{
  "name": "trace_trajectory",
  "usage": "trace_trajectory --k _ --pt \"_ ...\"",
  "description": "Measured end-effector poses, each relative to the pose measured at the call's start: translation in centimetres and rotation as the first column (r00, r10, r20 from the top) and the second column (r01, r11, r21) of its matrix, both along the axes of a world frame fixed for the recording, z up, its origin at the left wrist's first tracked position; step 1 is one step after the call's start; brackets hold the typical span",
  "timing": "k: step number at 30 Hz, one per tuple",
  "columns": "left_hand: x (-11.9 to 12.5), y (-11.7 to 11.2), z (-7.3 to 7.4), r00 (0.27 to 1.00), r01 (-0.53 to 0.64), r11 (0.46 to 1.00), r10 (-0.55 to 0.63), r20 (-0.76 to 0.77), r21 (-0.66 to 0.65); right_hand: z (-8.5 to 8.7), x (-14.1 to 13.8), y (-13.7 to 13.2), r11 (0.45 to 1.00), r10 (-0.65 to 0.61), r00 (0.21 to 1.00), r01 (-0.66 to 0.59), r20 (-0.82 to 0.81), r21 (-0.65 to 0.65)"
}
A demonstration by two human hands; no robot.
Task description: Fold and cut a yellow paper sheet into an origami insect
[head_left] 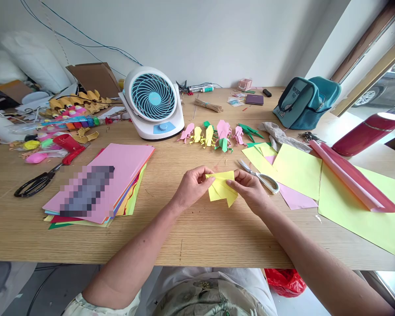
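Observation:
Between my two hands is a small piece of folded yellow paper (221, 189), held above the table with its creased flaps hanging down. My left hand (196, 185) pinches its upper left corner between thumb and fingers. The upper right corner sits in the pinch of my right hand (249, 188). Silver scissors with pale handles (268, 182) lie just beyond my right hand. Behind the hands stands a row of folded paper figures in pink, yellow and green, among them a large pink one (223, 129).
A stack of coloured paper (125, 175) lies left, with black-handled scissors (36, 184) beside it. At the back stand a white fan (154, 101) and a teal bag (299, 103). Yellow sheets (298, 171), a rolled red sheet (355, 180) and a red flask (365, 134) occupy the right.

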State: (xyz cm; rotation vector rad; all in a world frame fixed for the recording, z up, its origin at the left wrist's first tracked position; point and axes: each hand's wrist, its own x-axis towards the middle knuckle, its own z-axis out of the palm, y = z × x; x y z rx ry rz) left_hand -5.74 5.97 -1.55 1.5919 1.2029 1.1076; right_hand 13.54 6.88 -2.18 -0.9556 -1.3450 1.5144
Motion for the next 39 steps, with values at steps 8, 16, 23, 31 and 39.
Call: trace_trajectory --k 8,16,23,31,39 --pt "0.8 -0.4 -0.1 0.992 -0.086 0.995 0.089 0.084 -0.041 -0.4 -0.6 -0.2 0.999 0.015 0.998 -0.019 -0.069 -0.047" --pt "1.0 -0.7 0.5 0.975 -0.023 0.995 0.044 0.218 -0.099 -0.7 -0.3 -0.2 0.999 0.006 0.994 -0.01 -0.114 -0.035" --pt "0.7 -0.8 1.1 0.963 0.034 0.996 -0.011 0.268 -0.081 -0.7 -0.4 -0.3 0.999 -0.008 0.988 0.003 -0.155 -0.033" --pt "0.4 -0.5 1.0 0.935 0.036 0.999 -0.024 0.355 -0.029 -0.2 -0.1 -0.4 0.982 -0.005 0.957 -0.05 -0.29 -0.182" --pt "0.0 -0.3 0.9 0.929 0.072 0.997 -0.052 0.367 -0.04 0.0 -0.1 -0.3 0.985 -0.01 0.961 -0.038 -0.276 -0.168"
